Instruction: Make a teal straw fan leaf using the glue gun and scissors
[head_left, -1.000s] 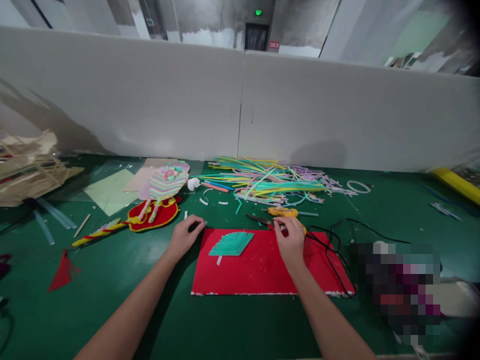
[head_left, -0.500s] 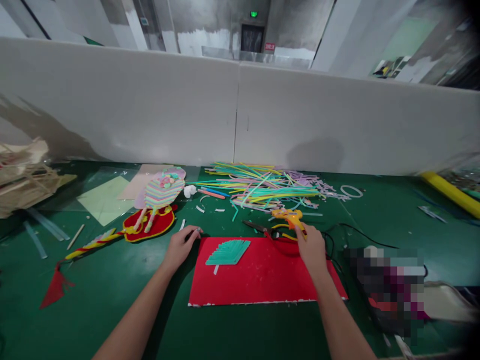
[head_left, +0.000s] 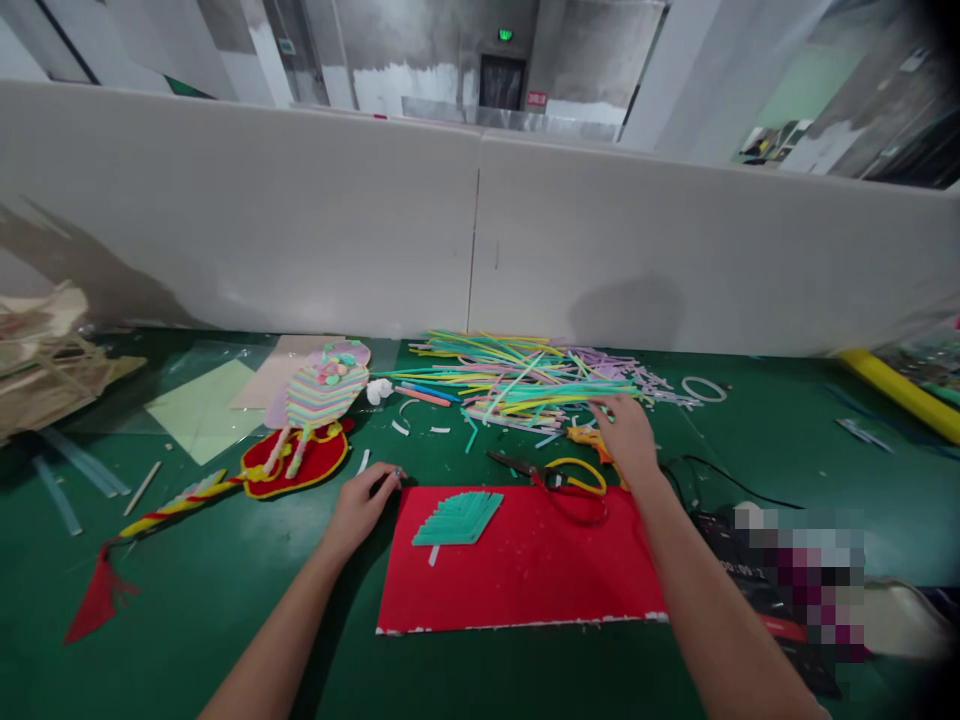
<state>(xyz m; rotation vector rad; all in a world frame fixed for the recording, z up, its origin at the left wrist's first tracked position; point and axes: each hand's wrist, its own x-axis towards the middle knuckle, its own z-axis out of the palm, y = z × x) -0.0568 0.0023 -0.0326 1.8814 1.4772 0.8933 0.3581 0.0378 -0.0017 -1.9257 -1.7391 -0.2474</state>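
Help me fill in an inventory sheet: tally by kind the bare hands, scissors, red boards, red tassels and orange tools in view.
Left hand and right hand: 2
Scissors: 1 pair
Red board: 1
Red tassel: 1
Orange tool, partly hidden by the right hand: 1
Total: 6
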